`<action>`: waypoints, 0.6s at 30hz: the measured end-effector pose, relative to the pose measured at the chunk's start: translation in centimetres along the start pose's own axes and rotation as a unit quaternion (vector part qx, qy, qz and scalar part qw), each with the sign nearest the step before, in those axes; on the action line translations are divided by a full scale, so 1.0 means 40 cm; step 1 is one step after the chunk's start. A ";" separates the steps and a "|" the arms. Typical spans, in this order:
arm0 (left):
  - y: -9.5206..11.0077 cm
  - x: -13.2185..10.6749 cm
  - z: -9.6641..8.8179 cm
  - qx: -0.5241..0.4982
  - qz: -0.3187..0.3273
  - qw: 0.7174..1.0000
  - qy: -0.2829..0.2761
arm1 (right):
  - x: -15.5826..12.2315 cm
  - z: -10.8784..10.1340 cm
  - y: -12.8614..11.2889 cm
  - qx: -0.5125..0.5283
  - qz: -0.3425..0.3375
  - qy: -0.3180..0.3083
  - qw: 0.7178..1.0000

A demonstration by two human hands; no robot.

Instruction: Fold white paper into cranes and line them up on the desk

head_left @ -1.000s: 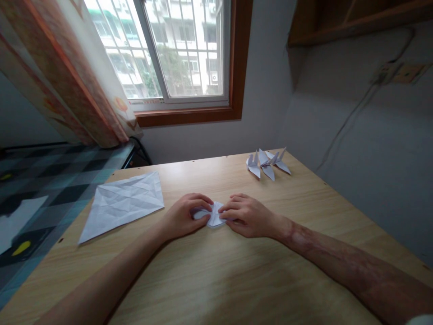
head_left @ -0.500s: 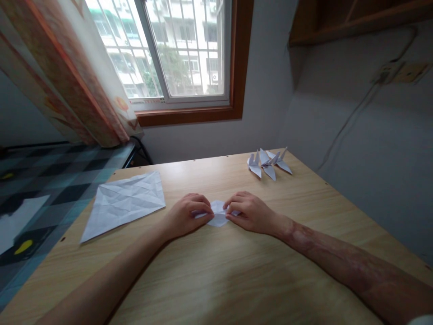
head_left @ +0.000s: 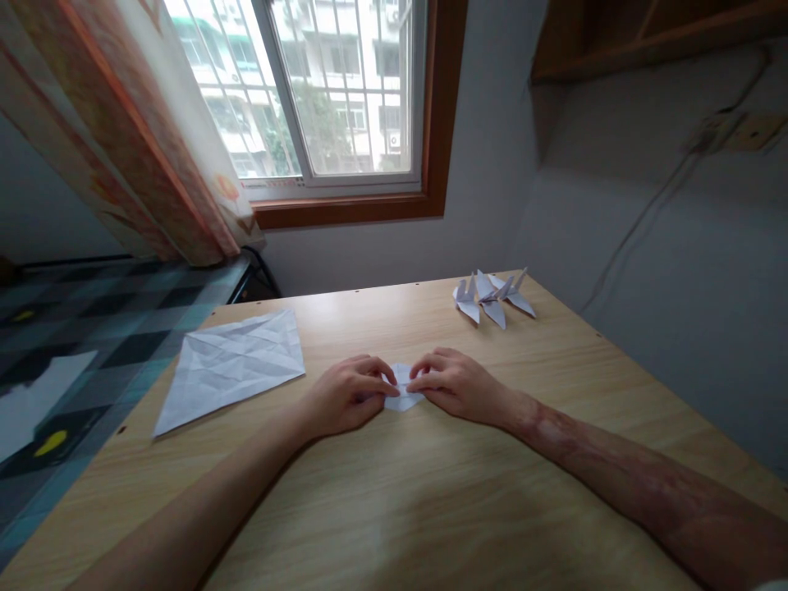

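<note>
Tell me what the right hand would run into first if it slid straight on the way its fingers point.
Probably the left hand: the right hand points leftward across the small folded paper both press on, fingertips nearly meeting.

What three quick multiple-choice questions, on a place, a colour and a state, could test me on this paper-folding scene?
1. Where do the finished cranes sit on the table?
A. far right
B. near left edge
C. under the sheet

2. What colour is the small paper between the hands?
A. red
B. white
C. green

3. How does the big sheet lie?
A. rolled up
B. held in the air
C. flat and creased

Answers: 1 A, the cranes stand near the far right corner. 2 B, the paper pinched by the left hand and right hand is white. 3 C, the sheet rests flat with fold lines across it.
</note>
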State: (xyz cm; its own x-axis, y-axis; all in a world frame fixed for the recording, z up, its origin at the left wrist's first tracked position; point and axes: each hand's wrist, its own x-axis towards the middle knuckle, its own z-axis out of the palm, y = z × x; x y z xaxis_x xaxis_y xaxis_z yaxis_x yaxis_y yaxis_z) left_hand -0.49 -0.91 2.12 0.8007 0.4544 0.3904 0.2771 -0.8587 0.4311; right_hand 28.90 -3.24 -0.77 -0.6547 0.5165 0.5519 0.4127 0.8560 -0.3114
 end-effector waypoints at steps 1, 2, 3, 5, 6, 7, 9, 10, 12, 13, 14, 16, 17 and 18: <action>0.002 0.001 0.000 -0.002 -0.003 1.000 0.001 | -0.001 0.001 0.000 -0.003 -0.003 -0.002 1.000; 0.005 0.002 -0.001 -0.005 -0.007 1.000 0.002 | -0.001 0.002 -0.001 -0.005 -0.004 -0.005 1.000; 0.007 0.004 -0.002 -0.007 -0.013 1.000 0.004 | -0.001 0.003 -0.002 -0.007 -0.005 -0.006 1.000; 0.010 0.007 -0.005 -0.006 -0.022 1.000 0.008 | 0.000 0.003 -0.004 -0.012 -0.004 -0.006 1.000; 0.011 0.009 -0.006 -0.001 -0.025 1.000 0.007 | 0.001 0.003 -0.005 -0.015 -0.004 -0.004 1.000; 0.012 0.010 -0.008 0.004 -0.027 1.000 0.004 | 0.001 0.003 -0.007 -0.018 -0.003 -0.002 1.000; 0.012 0.013 -0.008 0.016 -0.027 0.999 -0.008 | 0.003 0.002 -0.010 -0.021 0.001 0.001 1.000; 0.011 0.013 -0.006 0.020 -0.027 0.999 -0.010 | 0.003 0.001 -0.012 -0.020 0.004 0.002 1.000; 0.009 0.015 0.002 0.025 -0.025 0.999 -0.002 | 0.005 -0.001 -0.016 -0.011 0.014 0.007 1.000; 0.008 0.015 0.007 0.025 -0.024 0.999 0.006 | 0.006 -0.002 -0.017 -0.006 0.022 0.011 1.000; 0.007 0.016 0.013 0.024 -0.025 0.999 0.011 | 0.007 -0.003 -0.019 -0.002 0.029 0.017 0.999; 0.005 0.016 0.023 0.015 -0.032 0.999 0.014 | 0.009 -0.004 -0.019 -0.005 0.045 0.026 0.999; 0.004 0.016 0.027 0.006 -0.036 0.999 0.015 | 0.010 -0.004 -0.018 -0.010 0.051 0.026 0.998; 0.002 0.016 0.030 -0.003 -0.042 0.999 0.018 | 0.010 -0.004 -0.016 -0.014 0.057 0.025 0.998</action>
State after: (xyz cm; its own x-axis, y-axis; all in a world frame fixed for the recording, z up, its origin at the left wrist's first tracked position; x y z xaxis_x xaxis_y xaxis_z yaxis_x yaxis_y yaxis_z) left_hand 0.68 -0.97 1.45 0.7551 0.5332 0.3813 0.3389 -0.8155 0.4692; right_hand 28.47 -3.58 -0.21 -0.5708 0.6080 0.5518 0.5002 0.7904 -0.3535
